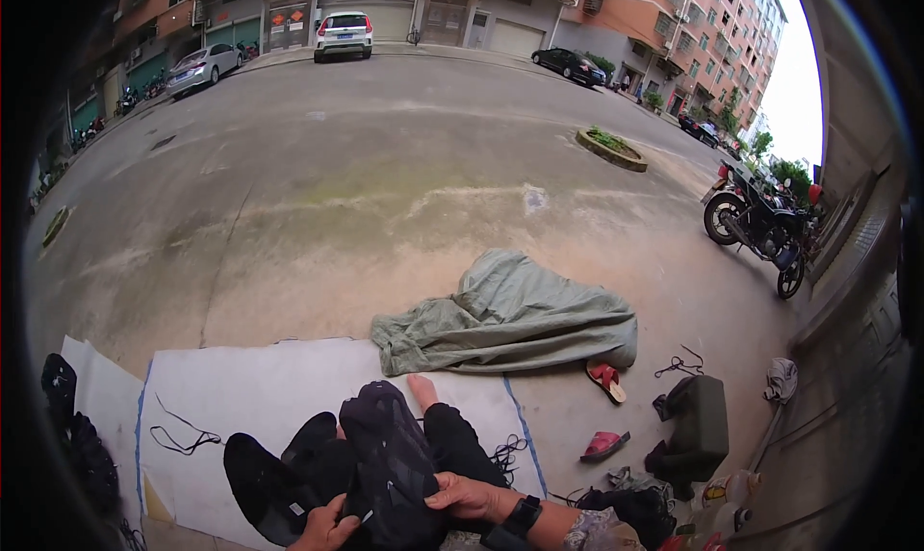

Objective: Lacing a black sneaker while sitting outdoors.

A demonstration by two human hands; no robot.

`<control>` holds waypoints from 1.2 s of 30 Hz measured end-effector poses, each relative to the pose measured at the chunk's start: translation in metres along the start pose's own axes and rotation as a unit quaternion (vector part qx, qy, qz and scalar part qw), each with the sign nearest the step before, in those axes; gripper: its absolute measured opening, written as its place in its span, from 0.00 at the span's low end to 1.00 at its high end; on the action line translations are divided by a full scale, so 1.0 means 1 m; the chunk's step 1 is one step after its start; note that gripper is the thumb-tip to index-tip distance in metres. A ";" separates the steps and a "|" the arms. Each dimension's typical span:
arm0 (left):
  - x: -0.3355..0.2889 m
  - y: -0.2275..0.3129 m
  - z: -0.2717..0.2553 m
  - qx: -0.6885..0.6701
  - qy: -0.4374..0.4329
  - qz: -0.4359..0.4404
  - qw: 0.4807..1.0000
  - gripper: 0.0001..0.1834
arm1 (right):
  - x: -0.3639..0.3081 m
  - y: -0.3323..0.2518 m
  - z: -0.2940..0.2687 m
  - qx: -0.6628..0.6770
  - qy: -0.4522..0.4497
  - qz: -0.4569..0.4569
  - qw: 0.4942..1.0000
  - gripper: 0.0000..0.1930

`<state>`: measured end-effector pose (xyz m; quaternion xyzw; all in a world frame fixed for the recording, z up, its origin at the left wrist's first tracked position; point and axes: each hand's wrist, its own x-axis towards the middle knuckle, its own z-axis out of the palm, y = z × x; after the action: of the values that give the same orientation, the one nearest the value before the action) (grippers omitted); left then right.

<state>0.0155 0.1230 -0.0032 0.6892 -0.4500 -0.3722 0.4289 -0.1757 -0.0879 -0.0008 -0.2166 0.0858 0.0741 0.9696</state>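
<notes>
In my lap is a black fabric shoe with a small white mark on its side. My right hand is closed on its right edge, thumb on top. Closed at its lower left edge is my left hand; a small pale tip shows by those fingers, too small to name. Left of the shoe lies a flat black piece shaped like a shoe, with a small white label. My bare foot rests on the white sheet, beyond the held shoe.
Black laces lie on the sheet. A grey-green cloth is heaped past its far edge. On the right are red slippers, a dark green box-like object and plastic bottles. Black shoes sit far left; a motorcycle stands beyond.
</notes>
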 end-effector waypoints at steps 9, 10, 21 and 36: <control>0.011 0.024 0.025 0.026 0.117 0.033 0.992 0.08 | -0.018 -0.011 0.021 -0.114 0.072 0.006 0.991 0.18; 0.008 0.029 0.027 0.055 0.108 0.027 0.992 0.06 | -0.027 -0.012 0.010 -0.125 0.095 0.003 0.988 0.19; 0.034 0.044 0.053 0.267 0.098 0.067 0.956 0.15 | -0.040 -0.001 -0.036 -0.118 0.264 -0.123 0.949 0.20; 0.061 0.039 0.068 0.307 0.096 0.061 0.945 0.13 | -0.021 -0.008 -0.070 -0.348 0.340 -0.149 0.861 0.17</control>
<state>-0.0378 0.0395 0.0014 0.7915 -0.5401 -0.1207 0.2593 -0.2043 -0.1276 -0.0554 -0.5620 0.3459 -0.1244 0.7410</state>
